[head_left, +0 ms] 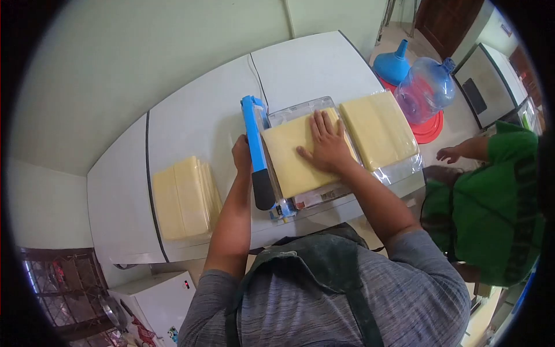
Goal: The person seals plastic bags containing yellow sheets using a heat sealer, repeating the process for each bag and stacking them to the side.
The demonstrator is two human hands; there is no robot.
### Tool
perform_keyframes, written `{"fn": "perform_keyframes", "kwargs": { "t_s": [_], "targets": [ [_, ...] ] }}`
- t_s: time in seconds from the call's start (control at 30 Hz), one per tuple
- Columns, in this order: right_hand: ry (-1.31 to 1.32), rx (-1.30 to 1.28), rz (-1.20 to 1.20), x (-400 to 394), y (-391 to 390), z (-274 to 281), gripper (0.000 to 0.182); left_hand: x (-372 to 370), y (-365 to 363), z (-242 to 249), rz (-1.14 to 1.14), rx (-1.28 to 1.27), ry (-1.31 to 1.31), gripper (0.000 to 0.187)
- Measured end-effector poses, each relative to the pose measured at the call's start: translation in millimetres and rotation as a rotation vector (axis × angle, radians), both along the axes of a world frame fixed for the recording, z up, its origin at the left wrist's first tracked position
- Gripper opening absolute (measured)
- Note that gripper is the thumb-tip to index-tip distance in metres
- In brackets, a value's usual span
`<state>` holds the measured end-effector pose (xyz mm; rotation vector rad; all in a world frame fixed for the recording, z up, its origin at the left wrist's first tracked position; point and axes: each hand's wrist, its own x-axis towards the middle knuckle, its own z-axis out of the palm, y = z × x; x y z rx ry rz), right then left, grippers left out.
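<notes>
My right hand (328, 144) lies flat, fingers stretched out, on a pale yellow folded pack (295, 168) in clear plastic wrap. Along the left edge of that pack runs a long blue bag sealer (255, 136) with a black end piece towards me. Against the sealer's left side, my left hand (241, 153) is curled and closed on it; the fingertips are hidden by the blue bar. Beneath the pack a grey, printed base (300, 110) shows at the far edge. Just right of my right hand rests a second yellow pack (380, 130) in clear plastic.
A stack of yellow packs (185, 199) sits left on the white table (115, 179). A cord (258, 78) crosses the tabletop behind the sealer. Beyond the right edge are a blue funnel (394, 65), a large clear bottle (426, 89) and another person in green (491, 196).
</notes>
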<state>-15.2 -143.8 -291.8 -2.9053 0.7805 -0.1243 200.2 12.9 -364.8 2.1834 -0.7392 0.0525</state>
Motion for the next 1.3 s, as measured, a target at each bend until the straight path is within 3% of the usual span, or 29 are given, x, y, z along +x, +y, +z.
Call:
{"fn": "perform_keyframes", "kwargs": {
  "t_s": [0.07,0.23,0.53,0.6,0.67,0.7,0.77,0.8,0.83,0.9,1.0,1.07,1.27,1.3],
  "targets": [
    [-0.038,-0.018,0.002,7,-5,-8,0.094,1,-6,10,0.016,0.03,-0.062,0.037],
    [-0.034,-0.03,-0.015,15,-3,-10,0.095,0,-11,28,0.083,0.063,0.141,0.052],
    [0.002,-0.011,-0.009,18,1,0,0.094,23,-7,25,0.186,0.162,0.115,0.049],
    [-0.04,0.02,-0.033,7,-4,17,0.093,41,1,50,0.311,-0.126,0.028,0.044],
    [-0.071,0.055,-0.056,6,-13,24,0.092,-1,13,147,0.225,-0.536,0.165,0.044],
    [-0.054,0.044,-0.1,6,-13,20,0.09,-10,15,163,0.235,-0.533,0.171,0.044],
    [-0.012,-0.054,-0.125,1,-8,-8,0.088,-184,-18,158,-0.492,-0.616,0.095,0.045],
    [-0.01,-0.061,-0.112,3,-6,-8,0.088,-181,-16,179,-0.862,-0.654,0.033,0.049],
    [0.01,-0.043,-0.12,5,-4,-7,0.089,-206,-33,167,-0.851,-0.374,-0.153,0.061],
    [0.01,-0.036,-0.084,0,-1,-3,0.089,-212,-65,108,-0.56,-0.118,-0.162,0.067],
    [0.069,-0.123,-0.032,-4,-11,-16,0.09,-155,-59,59,-0.375,0.197,-0.106,0.069],
    [-0.025,-0.039,-0.063,-1,-6,-14,0.09,-121,-40,56,-0.301,0.339,-0.164,0.07],
    [-0.004,-0.062,-0.088,3,2,0,0.089,-88,-10,24,-0.232,0.071,-0.211,0.072],
    [0.143,-0.02,-0.134,10,7,19,0.087,-88,-3,28,-0.251,0.086,-0.193,0.073]
  ]
}}
